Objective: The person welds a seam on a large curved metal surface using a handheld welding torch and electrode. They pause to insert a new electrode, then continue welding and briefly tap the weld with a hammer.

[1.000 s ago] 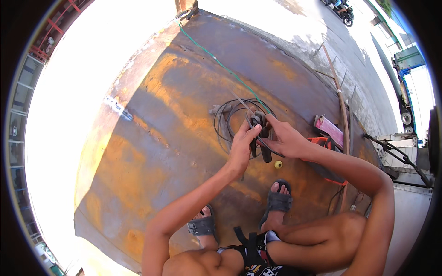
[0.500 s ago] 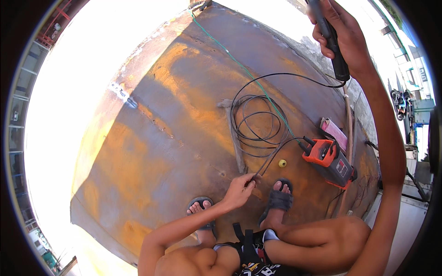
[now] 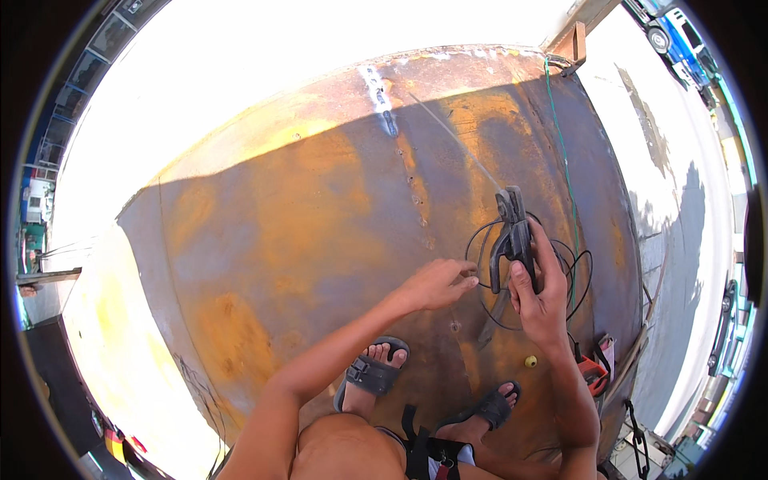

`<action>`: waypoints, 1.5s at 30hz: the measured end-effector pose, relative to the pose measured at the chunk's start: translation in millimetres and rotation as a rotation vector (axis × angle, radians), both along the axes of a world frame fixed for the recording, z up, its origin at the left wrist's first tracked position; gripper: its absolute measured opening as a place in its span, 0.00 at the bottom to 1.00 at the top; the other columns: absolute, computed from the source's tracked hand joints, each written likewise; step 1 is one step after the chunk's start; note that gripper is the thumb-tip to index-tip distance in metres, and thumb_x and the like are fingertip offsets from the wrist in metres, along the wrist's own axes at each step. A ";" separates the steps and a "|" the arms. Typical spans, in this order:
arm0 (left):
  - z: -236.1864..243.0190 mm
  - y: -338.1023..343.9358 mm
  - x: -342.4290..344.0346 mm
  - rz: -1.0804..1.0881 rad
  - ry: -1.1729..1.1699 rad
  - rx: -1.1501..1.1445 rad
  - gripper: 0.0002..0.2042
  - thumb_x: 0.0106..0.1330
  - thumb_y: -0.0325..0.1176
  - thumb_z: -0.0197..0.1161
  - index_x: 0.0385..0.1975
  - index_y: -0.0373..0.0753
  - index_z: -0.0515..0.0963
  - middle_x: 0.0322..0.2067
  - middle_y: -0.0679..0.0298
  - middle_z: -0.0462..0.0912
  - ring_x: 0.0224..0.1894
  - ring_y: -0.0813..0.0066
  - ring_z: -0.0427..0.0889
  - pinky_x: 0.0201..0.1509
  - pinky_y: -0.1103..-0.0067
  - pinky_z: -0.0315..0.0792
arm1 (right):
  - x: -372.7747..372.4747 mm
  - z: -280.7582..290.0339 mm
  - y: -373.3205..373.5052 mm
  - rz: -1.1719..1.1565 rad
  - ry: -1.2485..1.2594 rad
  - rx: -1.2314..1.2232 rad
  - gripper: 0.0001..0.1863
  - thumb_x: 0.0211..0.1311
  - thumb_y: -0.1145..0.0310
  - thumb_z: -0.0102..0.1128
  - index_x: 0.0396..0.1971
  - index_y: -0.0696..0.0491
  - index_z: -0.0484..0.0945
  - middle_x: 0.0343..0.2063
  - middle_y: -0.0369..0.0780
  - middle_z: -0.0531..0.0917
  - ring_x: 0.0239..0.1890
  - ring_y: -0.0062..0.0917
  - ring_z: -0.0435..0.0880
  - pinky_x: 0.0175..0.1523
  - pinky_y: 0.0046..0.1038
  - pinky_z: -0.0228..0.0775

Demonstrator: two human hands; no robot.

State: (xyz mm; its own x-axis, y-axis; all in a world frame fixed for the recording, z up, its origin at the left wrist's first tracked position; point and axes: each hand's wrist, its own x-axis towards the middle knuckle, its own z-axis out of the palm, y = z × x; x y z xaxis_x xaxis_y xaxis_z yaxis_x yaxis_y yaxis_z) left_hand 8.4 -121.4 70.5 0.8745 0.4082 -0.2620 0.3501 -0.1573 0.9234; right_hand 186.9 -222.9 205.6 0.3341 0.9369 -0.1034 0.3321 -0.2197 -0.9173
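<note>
My right hand (image 3: 542, 300) is wrapped round the handle of a black electrode holder (image 3: 516, 240), held over the rusty metal plate. A long thin welding rod (image 3: 456, 142) sticks out of the holder's jaws toward the far left. To the left of the holder is my left hand (image 3: 442, 285), fingers stretched out and loosely apart, with nothing seen in it. Behind and below the right hand, loops of black cable (image 3: 590, 280) lie on the plate, partly covered by the holder and hand.
Rust-stained metal sheet (image 3: 280, 232) spreads under my sandalled feet. A whitish weld patch (image 3: 376, 90) marks a seam near its far edge. At the right are a green cord (image 3: 563, 152), a small yellow round thing (image 3: 530, 362) and an orange-black welding machine (image 3: 592, 376). A chain (image 3: 638, 436) hangs at lower right.
My right hand has come down from the upper right with the electrode holder, whose rod now shows. My left hand has let go of the cable. The view has turned leftward.
</note>
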 end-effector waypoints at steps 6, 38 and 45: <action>13.8 43.2 -31.4 0.296 0.295 0.084 0.43 0.73 0.68 0.63 0.76 0.37 0.72 0.72 0.40 0.74 0.77 0.36 0.68 0.78 0.40 0.60 | -50.8 -32.0 7.9 -0.031 0.001 -0.044 0.56 0.61 0.55 0.85 0.81 0.60 0.59 0.47 0.39 0.85 0.32 0.17 0.81 0.34 0.22 0.74; -47.1 49.1 -46.3 0.257 0.260 0.027 0.49 0.63 0.70 0.72 0.75 0.37 0.73 0.81 0.41 0.61 0.83 0.24 0.52 0.80 0.38 0.58 | -75.7 -60.1 29.6 0.039 -0.111 -0.229 0.56 0.61 0.62 0.80 0.81 0.65 0.55 0.59 0.58 0.85 0.61 0.49 0.88 0.63 0.41 0.80; -48.5 49.1 -48.2 0.261 0.236 0.038 0.47 0.64 0.66 0.73 0.74 0.34 0.74 0.80 0.37 0.62 0.82 0.23 0.53 0.82 0.44 0.58 | -75.4 -61.2 30.2 0.042 -0.082 -0.240 0.56 0.61 0.63 0.80 0.82 0.65 0.55 0.61 0.59 0.84 0.62 0.49 0.87 0.65 0.41 0.80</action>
State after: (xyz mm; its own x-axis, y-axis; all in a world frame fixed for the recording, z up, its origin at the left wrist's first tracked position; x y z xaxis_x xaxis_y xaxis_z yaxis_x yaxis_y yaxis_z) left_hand -39.8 -72.3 22.0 0.6564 0.6236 -0.4245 0.5860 -0.0670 0.8076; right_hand 111.4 -192.7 144.3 0.3116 0.9021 -0.2984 0.4168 -0.4120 -0.8103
